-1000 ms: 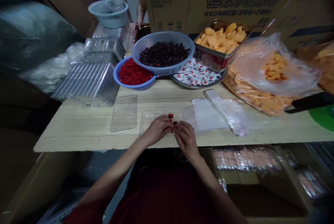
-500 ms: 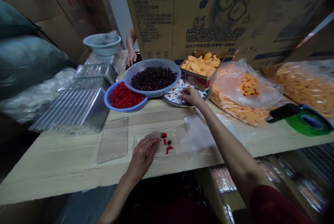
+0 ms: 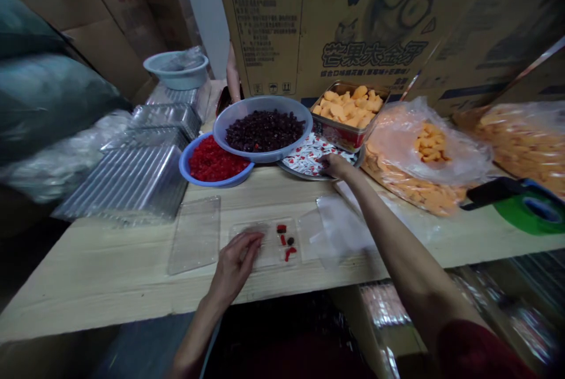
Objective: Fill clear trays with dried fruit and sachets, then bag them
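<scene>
My left hand point(image 3: 237, 259) is over the left part of a clear plastic tray point(image 3: 269, 256), thumb and fingers pressed together; whatever is between them, if anything, is hidden. In the tray's right part lie a red-and-dark piece point(image 3: 281, 229), a dark round piece point(image 3: 290, 241) and two small red pieces. My right hand point(image 3: 336, 166) reaches into a round metal dish point(image 3: 304, 176) of small white-and-red packets point(image 3: 304, 155). Its fingers are curled down among them, the tips hidden. Left of the tray a clear flat lid point(image 3: 195, 235) rests on the table.
A bowl of dark pieces point(image 3: 265, 132) overlaps a blue bowl of red pieces point(image 3: 216, 161). Behind are a tin of orange pieces point(image 3: 348, 109) and a large carton point(image 3: 273, 26). Stacked clear trays point(image 3: 128, 182), orange-filled bags point(image 3: 410, 185) and a green tape dispenser point(image 3: 529, 211) flank them. Another person's arm point(image 3: 233, 76) shows behind.
My left hand has drawn back slightly to the left from the small pieces. My right hand stays in the packet dish, a little lower. The other person's hand has dropped behind the bowl.
</scene>
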`<action>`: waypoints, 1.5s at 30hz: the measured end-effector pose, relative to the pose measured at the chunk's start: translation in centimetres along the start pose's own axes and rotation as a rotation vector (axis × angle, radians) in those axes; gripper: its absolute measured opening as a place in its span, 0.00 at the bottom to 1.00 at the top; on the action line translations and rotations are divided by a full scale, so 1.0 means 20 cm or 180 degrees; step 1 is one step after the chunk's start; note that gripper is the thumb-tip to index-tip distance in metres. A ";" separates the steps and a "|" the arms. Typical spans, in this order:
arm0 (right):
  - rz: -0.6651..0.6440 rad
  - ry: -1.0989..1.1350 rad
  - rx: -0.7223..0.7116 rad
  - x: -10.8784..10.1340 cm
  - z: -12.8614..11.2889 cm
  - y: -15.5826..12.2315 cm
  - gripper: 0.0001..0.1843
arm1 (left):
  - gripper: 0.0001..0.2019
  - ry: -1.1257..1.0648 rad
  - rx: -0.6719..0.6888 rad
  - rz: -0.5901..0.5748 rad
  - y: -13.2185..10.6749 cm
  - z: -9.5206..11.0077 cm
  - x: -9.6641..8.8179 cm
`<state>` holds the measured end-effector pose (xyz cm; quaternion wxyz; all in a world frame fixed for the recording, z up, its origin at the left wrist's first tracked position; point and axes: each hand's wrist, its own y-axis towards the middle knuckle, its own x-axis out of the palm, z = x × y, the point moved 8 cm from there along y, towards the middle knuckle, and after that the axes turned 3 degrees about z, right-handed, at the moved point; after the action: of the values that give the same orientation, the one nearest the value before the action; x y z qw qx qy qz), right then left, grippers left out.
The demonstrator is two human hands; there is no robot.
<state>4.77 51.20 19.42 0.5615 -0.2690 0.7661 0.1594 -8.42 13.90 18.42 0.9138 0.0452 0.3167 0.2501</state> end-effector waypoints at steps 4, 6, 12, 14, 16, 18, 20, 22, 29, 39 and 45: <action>0.0097 0.0000 -0.0047 0.00 -0.03 0.03 0.14 | 0.11 -0.0117 0.0035 -0.0024 0.02 0.04 0.04; 0.0229 0.0036 -0.0029 -0.04 -0.01 0.02 0.13 | 0.11 -0.0181 -0.0007 0.0015 0.02 0.04 0.04; 0.0054 0.0254 -0.0352 -0.03 -0.06 0.00 0.14 | 0.11 -0.0318 -0.0279 0.0016 0.04 0.01 0.05; -0.0118 0.0281 -0.0423 0.04 -0.12 0.01 0.17 | 0.11 -0.0362 -0.0284 -0.0007 0.05 0.02 0.08; -0.0200 0.0270 -0.0384 0.10 -0.17 0.04 0.19 | 0.12 -0.0415 -0.0280 -0.0013 0.06 0.03 0.10; -0.0155 0.0264 -0.0285 0.11 -0.18 0.07 0.20 | 0.12 -0.0447 -0.0287 -0.0004 0.07 0.03 0.12; -0.0007 0.0305 -0.0164 0.08 -0.16 0.09 0.17 | 0.12 -0.0463 -0.0300 0.0026 0.06 0.02 0.11; 0.0195 0.0423 -0.0022 -0.01 -0.09 0.08 0.13 | 0.13 -0.0500 -0.0369 0.0059 0.05 -0.01 0.09; 0.0610 0.2728 0.0046 -0.15 -0.14 -0.31 0.26 | 0.16 -0.1112 -0.0734 0.0505 0.12 0.01 0.05; -0.0591 0.4615 0.0041 0.36 -0.62 -0.93 0.23 | 0.12 -0.1588 -0.0810 0.0246 0.20 0.02 0.01; -0.0685 0.4398 0.0134 0.51 -0.55 -1.05 0.24 | 0.08 0.0067 -0.0203 -0.0484 0.22 -0.03 -0.08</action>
<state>6.38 25.91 14.53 -0.0365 -0.3721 0.9197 -0.1196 -11.74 16.90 19.99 0.9278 -0.0108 0.3207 0.1904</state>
